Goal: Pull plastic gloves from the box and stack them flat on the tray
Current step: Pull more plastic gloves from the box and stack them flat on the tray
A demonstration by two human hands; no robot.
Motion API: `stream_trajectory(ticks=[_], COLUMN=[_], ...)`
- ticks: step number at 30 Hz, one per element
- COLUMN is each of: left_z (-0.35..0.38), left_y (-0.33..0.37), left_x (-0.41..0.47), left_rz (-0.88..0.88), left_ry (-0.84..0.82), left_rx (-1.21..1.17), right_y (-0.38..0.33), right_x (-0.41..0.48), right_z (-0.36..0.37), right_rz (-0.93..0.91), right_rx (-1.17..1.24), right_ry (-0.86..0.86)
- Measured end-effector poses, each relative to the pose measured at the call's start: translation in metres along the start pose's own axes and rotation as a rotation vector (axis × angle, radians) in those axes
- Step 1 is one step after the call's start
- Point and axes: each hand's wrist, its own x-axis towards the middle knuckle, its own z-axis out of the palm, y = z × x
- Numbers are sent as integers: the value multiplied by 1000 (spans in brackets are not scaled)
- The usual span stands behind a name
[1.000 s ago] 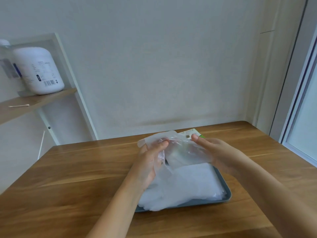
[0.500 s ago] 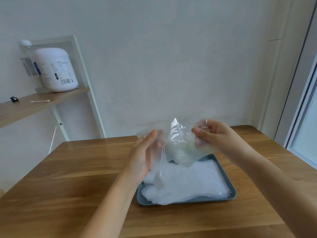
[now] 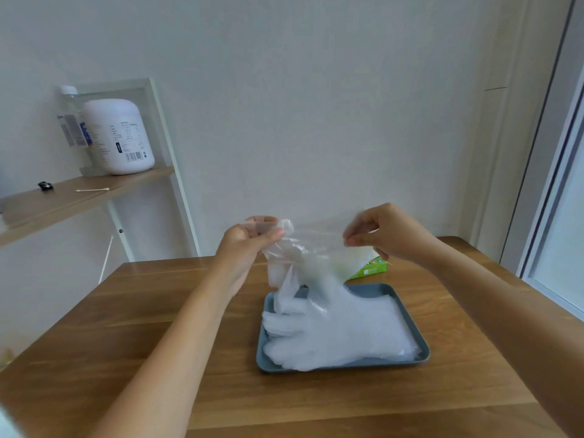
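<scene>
A clear plastic glove (image 3: 311, 257) hangs in the air above the tray, stretched between both hands. My left hand (image 3: 249, 245) pinches its left top corner and my right hand (image 3: 384, 233) pinches its right top edge. Its lower part dangles down to the stack of translucent white gloves (image 3: 341, 333) lying on the blue-grey tray (image 3: 264, 363). The green and white glove box (image 3: 368, 270) lies on the table behind the tray, partly hidden by the held glove.
The tray sits on a wooden table (image 3: 158, 343) against a white wall. At the left a wooden shelf (image 3: 76, 197) carries a white jar (image 3: 118, 137), a bottle and a cotton swab. A door frame stands at the right.
Both hands have risen from the box and moved apart, lifting the glove and spreading it out above the tray. The camera has tilted up, so the box shows behind the tray.
</scene>
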Motion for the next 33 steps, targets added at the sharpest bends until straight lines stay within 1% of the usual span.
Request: stream_trajectory(ticks=[2,4,5,7,9,11,13,15,17,22,26,29,31,33], left_z=[-3,-4,-3,-1,0,-2,-3,0,6,13,6,5,9,22], left_y=[12,21,24,21,8,-12,-38,-59,-76,-95,-92,-82,-76,-72], left_x=[0,-6,-12,-26,-39,-47,-50,-53,-57,-62,-66,-65,-61,-59], left_rz=[103,226,281,345,421,587,701,737,718,678,593,562,600,555], left_ry=[-7,6,13,-5,-73,-145,-240,-320,-380,-425,-421,-364,-276,-213], left_rx=[142,341,435,580,758,1006,1145,1226,1306,1423,1479,1362,1288,1166], right_y=[2,8,13,23,35,52,71,86,97,113,124,123,121,122], right_x=[2,0,-2,-11,-23,-36,-47,-55,-61,-64,-62,-63,-64,-64], right_z=[2,7,9,13,15,18,24,31,37,42,44,45,44,43], right_rz=[-14,-38,-57,-104,-118,-93,-64,-55,-43,50,41,-14,-58,-65], right_rx=[91,197,209,180,157,97,35,-28,-92,-281,-394,-455,-454,-449], right_ry=[72,127,145,151,124,89,36,-2,-31,-167,-215,-229,-229,-236])
